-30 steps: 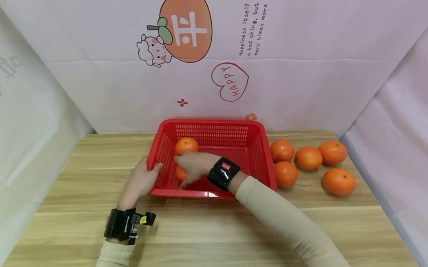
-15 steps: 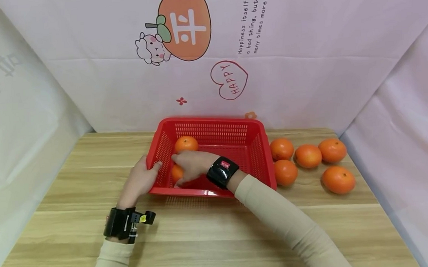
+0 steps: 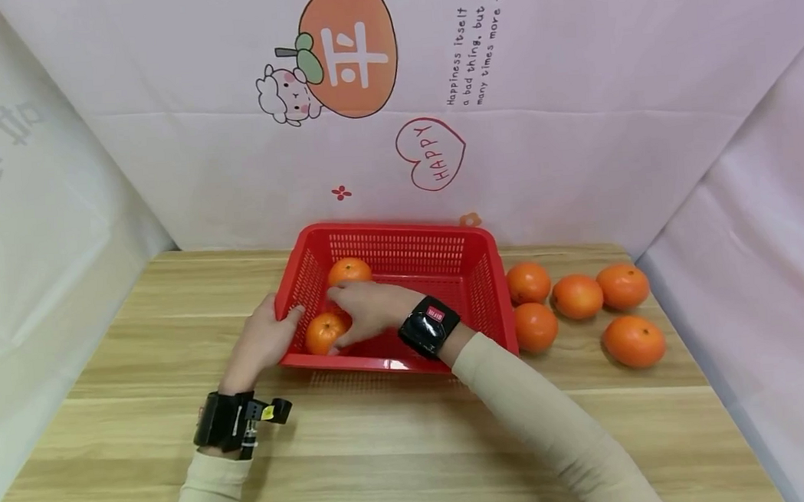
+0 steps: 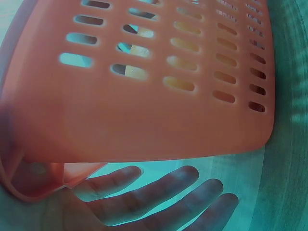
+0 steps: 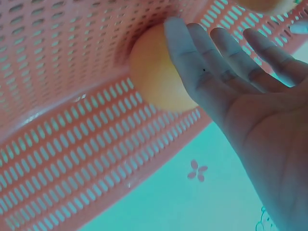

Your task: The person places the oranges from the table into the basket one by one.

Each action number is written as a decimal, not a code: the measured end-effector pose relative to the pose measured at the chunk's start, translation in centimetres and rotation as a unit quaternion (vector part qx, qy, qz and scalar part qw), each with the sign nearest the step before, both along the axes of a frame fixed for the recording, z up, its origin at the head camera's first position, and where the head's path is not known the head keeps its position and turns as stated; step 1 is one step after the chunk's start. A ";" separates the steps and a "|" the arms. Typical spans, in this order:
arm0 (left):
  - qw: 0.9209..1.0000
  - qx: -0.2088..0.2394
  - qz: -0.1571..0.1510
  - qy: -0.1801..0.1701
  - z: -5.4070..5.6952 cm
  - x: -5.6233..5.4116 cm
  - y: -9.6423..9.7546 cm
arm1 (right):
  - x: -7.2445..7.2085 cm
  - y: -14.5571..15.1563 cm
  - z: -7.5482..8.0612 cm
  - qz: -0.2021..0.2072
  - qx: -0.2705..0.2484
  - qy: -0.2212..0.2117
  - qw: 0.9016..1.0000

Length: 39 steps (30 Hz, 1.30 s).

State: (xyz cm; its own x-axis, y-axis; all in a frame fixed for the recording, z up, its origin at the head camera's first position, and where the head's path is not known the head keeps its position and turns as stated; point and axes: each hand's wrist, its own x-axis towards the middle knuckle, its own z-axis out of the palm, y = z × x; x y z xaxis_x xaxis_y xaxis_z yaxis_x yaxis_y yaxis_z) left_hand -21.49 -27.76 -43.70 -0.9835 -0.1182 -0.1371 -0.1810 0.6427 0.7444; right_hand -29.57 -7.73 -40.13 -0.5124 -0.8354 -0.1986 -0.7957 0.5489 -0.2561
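Backdrop: printed cloth [image 3: 543, 181] behind a wood-grain table [image 3: 387, 451], beyond both hands' fingers.
Left hand [image 3: 262, 340]: thumb over the rim of the red basket [image 3: 400, 226], fingers extended along its outside; presumably steadying it.
Right hand [image 3: 371, 310]: inside basket, fingers spread, nothing gripped; contact at thumb tip unclear.
Front orange [image 3: 324, 333]: between right fingertips and left thumb, tucked near the basket's end wall, perhaps to save floor space.
Rear orange [image 3: 349, 270]: just beyond right index finger, backdrop side.
Loose oranges [image 3: 578, 296]: five, outside basket, behind right fingers; likely within easy reach.
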 end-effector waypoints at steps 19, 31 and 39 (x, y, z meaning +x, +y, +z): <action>1.000 -0.004 0.000 -0.003 0.1 -0.1 0.1 | 0.6 6.1 3.7 -0.079 -0.017 -0.021 0.996; 1.000 -0.007 0.000 -0.006 -0.1 0.0 0.0 | 1.0 9.8 4.3 -0.109 -0.025 -0.005 0.994; 1.000 -0.006 0.001 -0.006 0.0 0.0 0.0 | 1.4 12.6 5.0 -0.145 -0.026 -0.004 0.989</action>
State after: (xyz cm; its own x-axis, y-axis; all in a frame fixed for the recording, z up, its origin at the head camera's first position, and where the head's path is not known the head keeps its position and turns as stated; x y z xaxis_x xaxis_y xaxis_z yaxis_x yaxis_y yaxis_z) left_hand -21.53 -27.75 -43.74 -0.9818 -0.1209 -0.1466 -0.1899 0.6513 0.7347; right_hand -28.17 4.87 -35.15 -0.7307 -0.6625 -0.1649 -0.6041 0.7400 -0.2958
